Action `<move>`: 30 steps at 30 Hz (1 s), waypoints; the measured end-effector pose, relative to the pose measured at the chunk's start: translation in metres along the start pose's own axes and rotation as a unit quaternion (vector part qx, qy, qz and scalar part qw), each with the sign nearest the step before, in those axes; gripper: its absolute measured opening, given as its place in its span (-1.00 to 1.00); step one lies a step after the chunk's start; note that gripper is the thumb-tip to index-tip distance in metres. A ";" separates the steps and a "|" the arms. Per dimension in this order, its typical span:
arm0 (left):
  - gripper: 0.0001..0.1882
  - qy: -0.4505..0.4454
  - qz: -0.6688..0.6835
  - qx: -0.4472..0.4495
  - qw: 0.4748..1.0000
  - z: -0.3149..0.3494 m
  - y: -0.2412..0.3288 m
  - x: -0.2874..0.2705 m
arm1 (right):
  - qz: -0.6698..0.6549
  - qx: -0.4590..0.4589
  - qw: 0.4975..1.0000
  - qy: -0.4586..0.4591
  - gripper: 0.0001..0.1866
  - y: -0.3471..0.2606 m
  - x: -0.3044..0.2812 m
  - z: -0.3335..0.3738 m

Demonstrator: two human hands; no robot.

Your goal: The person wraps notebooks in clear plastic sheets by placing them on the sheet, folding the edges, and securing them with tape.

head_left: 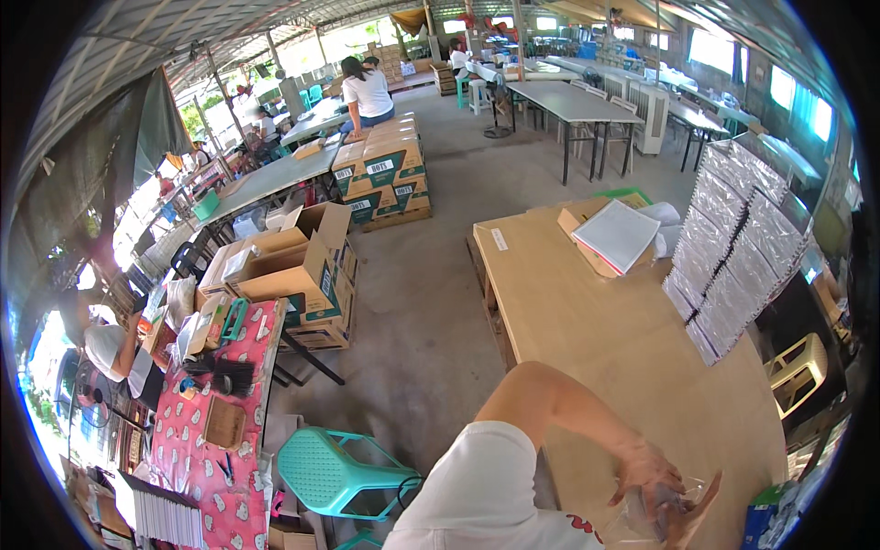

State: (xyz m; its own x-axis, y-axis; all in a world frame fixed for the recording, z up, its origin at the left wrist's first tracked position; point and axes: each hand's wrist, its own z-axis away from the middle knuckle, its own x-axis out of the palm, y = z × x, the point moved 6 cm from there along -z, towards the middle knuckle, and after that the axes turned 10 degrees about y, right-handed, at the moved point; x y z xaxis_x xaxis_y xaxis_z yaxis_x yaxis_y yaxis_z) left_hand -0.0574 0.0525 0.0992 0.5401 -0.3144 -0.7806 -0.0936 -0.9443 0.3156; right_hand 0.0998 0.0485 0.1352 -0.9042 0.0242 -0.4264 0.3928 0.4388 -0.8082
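At the near right end of the tan tabletop (559, 284), both of my hands are close together over crinkled clear plastic (632, 522). My left hand (653, 478) reaches in from the white sleeve with its fingers bent down, closed on the plastic. Partly hidden beside it, my right hand (698, 515) has one digit pointing up, and the rest seems closed on the same plastic. Something greyish shows between the hands, too covered to make out. Farther along the table's right edge stand tall stacks of silvery plastic-wrapped packs (733, 247).
An open carton (587, 225) with a white pad on it sits at the table's far end. A turquoise stool (335, 472) stands left of me. Cartons (316, 275) are stacked beyond a pink-covered table (220, 495). Other people (367, 92) sit farther off. A blue box (761, 518) is at lower right.
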 end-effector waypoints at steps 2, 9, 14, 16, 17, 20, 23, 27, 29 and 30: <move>0.03 -0.012 -0.013 -0.030 0.999 0.003 0.001 -0.002 | 0.031 -0.045 0.999 -0.001 0.17 0.010 0.007 -0.007; 0.03 0.087 -0.065 -0.052 0.993 0.006 0.022 -0.042 | 0.104 -0.083 0.991 0.000 0.41 0.036 0.003 -0.027; -0.03 0.141 -0.049 -0.139 0.979 0.014 0.030 -0.048 | 0.077 0.075 0.992 -0.062 0.35 0.023 0.009 -0.027; -0.07 0.104 -0.034 -0.141 0.984 0.016 0.026 -0.039 | 0.078 0.108 0.988 -0.074 0.33 0.014 0.010 -0.026; -0.08 0.100 -0.034 -0.137 0.985 0.016 0.025 -0.038 | 0.078 0.119 0.987 -0.079 0.32 0.010 0.009 -0.027; -0.13 0.082 -0.042 -0.118 0.989 0.014 0.021 -0.033 | 0.044 0.098 0.992 -0.060 0.27 0.053 0.006 -0.029; -0.15 0.081 -0.061 -0.095 0.990 0.007 0.014 -0.026 | 0.033 0.131 0.990 -0.051 0.25 0.083 0.003 -0.027; -0.22 0.137 -0.075 -0.126 0.980 0.014 0.012 -0.022 | 0.057 0.139 0.986 -0.079 0.21 0.076 0.011 -0.033; -0.26 0.133 -0.074 -0.122 0.981 0.010 0.013 -0.024 | 0.042 0.133 0.986 -0.094 0.15 0.094 0.007 -0.031; -0.28 0.119 -0.070 -0.112 0.984 0.006 0.015 -0.030 | 0.056 0.131 0.986 -0.092 0.10 0.108 0.002 -0.030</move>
State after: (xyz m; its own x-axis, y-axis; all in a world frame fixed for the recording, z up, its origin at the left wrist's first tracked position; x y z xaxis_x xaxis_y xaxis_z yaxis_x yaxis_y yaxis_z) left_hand -0.0796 0.0475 0.1243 0.7175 -0.1251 -0.6852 0.1688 -0.9232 0.3453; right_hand 0.1354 0.1227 0.0587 -0.8166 -0.1146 -0.5657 0.5399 0.1949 -0.8189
